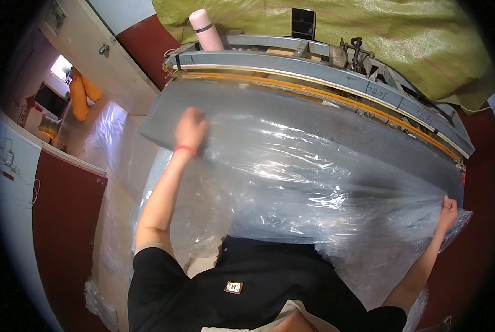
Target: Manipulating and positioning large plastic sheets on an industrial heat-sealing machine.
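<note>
A sheet of clear plastic film (291, 171) drapes over the long grey padded board (219, 94) in front of me and hangs down toward my body. My left hand (191, 130), a red band at its wrist, is curled at the film's upper left edge over the board; motion blurs it slightly. Over at the board's right end, my right hand (449, 211) pinches the film's edge, and creases fan out leftward from its fingers. Bright wrinkles cross the middle of the sheet.
Behind the board runs a grey metal frame (314, 62) with an orange strip (291, 82). A pink bottle (206, 30), a phone (303, 23) and a metal clamp (356, 51) are along it. Yellow-green woven sheeting (391, 39) lies beyond. An open door (100, 52) stands left.
</note>
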Tool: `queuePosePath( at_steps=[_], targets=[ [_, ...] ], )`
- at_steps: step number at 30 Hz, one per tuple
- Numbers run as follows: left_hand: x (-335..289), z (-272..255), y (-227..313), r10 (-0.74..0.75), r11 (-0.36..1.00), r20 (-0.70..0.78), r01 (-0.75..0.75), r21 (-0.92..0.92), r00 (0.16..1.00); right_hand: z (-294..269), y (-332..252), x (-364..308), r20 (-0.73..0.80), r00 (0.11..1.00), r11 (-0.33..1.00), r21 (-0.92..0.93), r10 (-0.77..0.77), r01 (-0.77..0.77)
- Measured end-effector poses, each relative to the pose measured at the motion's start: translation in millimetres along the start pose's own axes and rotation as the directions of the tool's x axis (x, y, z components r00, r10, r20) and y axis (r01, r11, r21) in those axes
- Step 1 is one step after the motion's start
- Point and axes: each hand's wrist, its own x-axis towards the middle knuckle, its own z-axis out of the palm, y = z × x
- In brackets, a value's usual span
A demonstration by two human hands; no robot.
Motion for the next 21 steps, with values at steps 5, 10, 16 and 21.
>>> queuePosePath(
  at_steps=[5, 10, 16, 21],
  targets=[
    [11.0, 20.8, -11.5, 0.126, 0.991, -0.119, -0.130, -0.022, 0.985, 5.6, 2.9, 4.1, 0.010, 1.000, 0.999, 0.049, -0.022, 0.022],
    [-10.3, 20.4, 12.2, 0.056, 0.992, -0.024, -0.053, 0.112, 0.998, 4.6, 17.7, 4.5, 0.004, 1.000, 0.995, 0.094, 0.008, -0.008],
    [-12.3, 12.9, -3.8, 0.074, 0.997, -0.060, -0.072, 0.041, 0.995, 7.2, 23.0, 5.9, -0.068, 0.997, 0.987, 0.159, 0.022, -0.011],
    [0.9, 8.4, 4.2, 0.056, 0.989, 0.222, -0.084, 0.120, 0.973, 10.4, 36.6, 12.3, -0.075, 0.995, 0.935, 0.352, 0.066, -0.036]
  ],
)
